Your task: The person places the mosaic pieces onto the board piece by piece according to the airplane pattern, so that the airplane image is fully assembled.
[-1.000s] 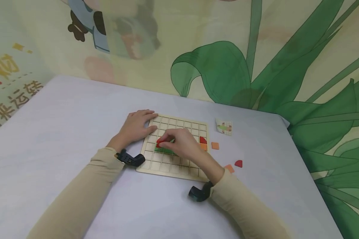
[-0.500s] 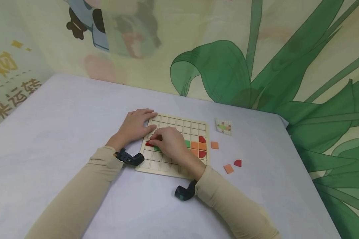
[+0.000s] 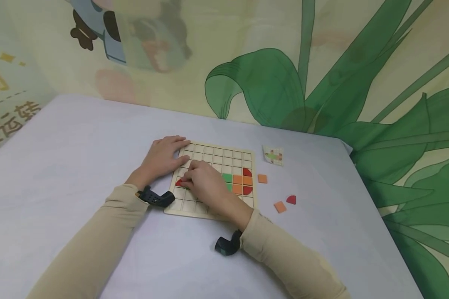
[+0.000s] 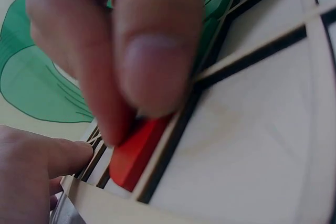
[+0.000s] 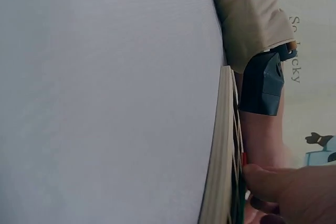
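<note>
A pale wooden grid board [image 3: 218, 159] lies on the white-covered table. My right hand [image 3: 205, 182] is over its left half, thumb and finger pinching a red quarter-circle piece [image 3: 178, 182] at the left end of a row. In the left wrist view that red piece [image 4: 128, 166] lies in a grid cell, partly covered by the fingertips. My left hand [image 3: 162, 155] rests on the board's upper left edge with fingers extended. Green tiles [image 3: 227, 178], orange square tiles [image 3: 237, 180] and red quarter-circles [image 3: 247, 171] fill cells on the right; my right hand hides some cells between.
Right of the board lie two loose orange squares, one near its edge [image 3: 262, 178] and one lower [image 3: 280, 207], beside a loose red quarter-circle [image 3: 291, 199]. A small patterned card [image 3: 273, 155] stands behind them. A printed wall [image 3: 262, 87] borders the table's far side.
My right hand has moved left with the red quarter-circle, from over the green tiles to the row's left end. My left hand stays on the board. The head view has shifted slightly.
</note>
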Tool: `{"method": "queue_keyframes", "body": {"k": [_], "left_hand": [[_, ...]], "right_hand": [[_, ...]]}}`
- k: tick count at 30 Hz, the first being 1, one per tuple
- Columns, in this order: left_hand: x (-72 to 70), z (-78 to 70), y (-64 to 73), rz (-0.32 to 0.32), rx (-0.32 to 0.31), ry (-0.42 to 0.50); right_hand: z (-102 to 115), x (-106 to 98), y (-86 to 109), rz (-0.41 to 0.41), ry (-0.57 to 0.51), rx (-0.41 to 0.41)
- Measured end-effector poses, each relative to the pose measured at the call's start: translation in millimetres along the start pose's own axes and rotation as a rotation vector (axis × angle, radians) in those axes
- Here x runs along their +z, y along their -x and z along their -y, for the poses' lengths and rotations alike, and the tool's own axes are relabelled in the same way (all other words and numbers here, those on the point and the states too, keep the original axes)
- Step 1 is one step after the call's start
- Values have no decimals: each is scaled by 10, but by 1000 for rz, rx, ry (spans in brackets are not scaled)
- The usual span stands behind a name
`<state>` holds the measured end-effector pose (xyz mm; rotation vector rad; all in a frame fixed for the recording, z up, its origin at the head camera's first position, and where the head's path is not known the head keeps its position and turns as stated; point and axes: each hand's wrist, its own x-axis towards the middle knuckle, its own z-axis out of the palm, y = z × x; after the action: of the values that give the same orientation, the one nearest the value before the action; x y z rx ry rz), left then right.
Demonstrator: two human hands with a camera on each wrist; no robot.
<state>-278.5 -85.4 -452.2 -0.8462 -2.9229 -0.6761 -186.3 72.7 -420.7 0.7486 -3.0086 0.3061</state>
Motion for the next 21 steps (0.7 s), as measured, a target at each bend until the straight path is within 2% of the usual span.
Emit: {"method": "queue_keyframes", "body": {"k": [4,8,11,17,19,21], "left_hand": [[6,0,3,-1,-4,0],[5,-14,0,4,-15,13],[-3,-1,8,7,-22,25],[13,-21,4,2,-14,34],[7,-17,8,0,-16,35],[0,-4,15,-3,-21,34]], "right_hand": [[-22,-79,145,30,40,-97],[-168,-234,434,78,-31,-92],[-416,-362,736,79,-60,11],[-1108,-561,1431,100,0,447],[-1303,-585,1600,108,6,522],[-1450,-585,1702,109,-13,546]]}}
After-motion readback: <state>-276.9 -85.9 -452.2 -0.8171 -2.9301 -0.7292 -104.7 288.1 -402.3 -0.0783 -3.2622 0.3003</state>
